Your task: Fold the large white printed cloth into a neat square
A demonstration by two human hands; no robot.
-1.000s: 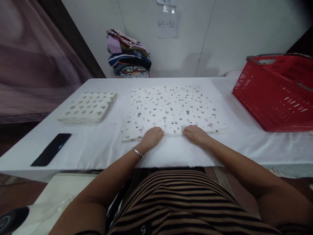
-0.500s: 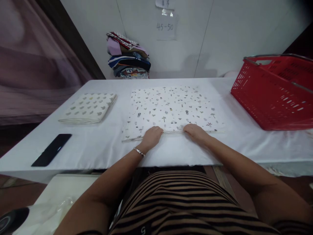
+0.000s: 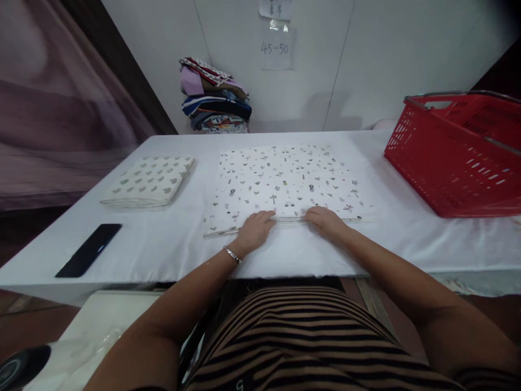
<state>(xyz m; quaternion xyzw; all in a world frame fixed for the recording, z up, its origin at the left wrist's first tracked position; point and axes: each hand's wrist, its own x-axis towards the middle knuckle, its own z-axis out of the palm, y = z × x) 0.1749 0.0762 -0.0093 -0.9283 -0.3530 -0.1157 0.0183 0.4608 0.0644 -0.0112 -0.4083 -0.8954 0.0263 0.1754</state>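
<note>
A white cloth (image 3: 280,179) printed with small palm trees, rainbows and other motifs lies spread in a folded rectangle in front of me. Its near edge shows several layers. My left hand (image 3: 256,231), with a silver bracelet at the wrist, holds that near edge left of the middle, fingers on top and the thumb hardly visible. A short way to the right, my right hand (image 3: 324,220) has its fingers closed on the same edge. Between the hands, the layered edge is slightly raised.
Left of the cloth lies a smaller folded cloth (image 3: 150,182) with grey-green prints; nearer is a black phone (image 3: 88,251). A red plastic basket (image 3: 451,157) stands at the right. Folded fabrics (image 3: 215,100) are stacked by the wall behind the white-covered table (image 3: 171,250).
My left hand has shifted slightly right along the cloth's edge, its fingers a little straighter. My right hand stays nearly in place. The view has tilted up slightly.
</note>
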